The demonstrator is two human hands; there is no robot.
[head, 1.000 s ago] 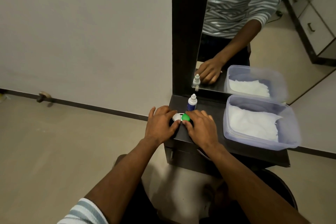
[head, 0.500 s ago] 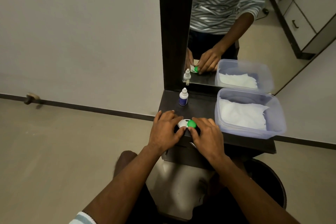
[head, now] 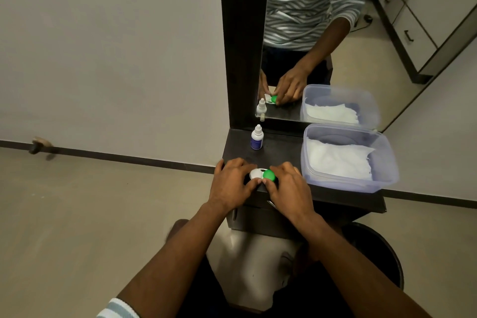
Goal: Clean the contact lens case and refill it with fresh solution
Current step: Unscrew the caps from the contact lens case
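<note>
Left hand (head: pixel 232 183): mine, palm down, knuckles up, fingers curled and pointing toward 1 o'clock; thumb tip meets the right thumb at centre. Grips the white cap (head: pixel 256 174) of the case between fingers and thumb.

Right hand (head: pixel 289 186): mine, palm down, fingers curled toward 11 o'clock, gripping the green cap (head: pixel 269 175).

Forearms: both bare, left entering from 7 o'clock, right from 5 o'clock, converging at the hands. Striped cuff (head: pixel 117 308) pushed up the left arm.

Translucent plastic tub (head: pixel 382 160), glossy plastic case caps (head: pixel 263 174), matt dark shelf (head: pixel 281 148)
</note>
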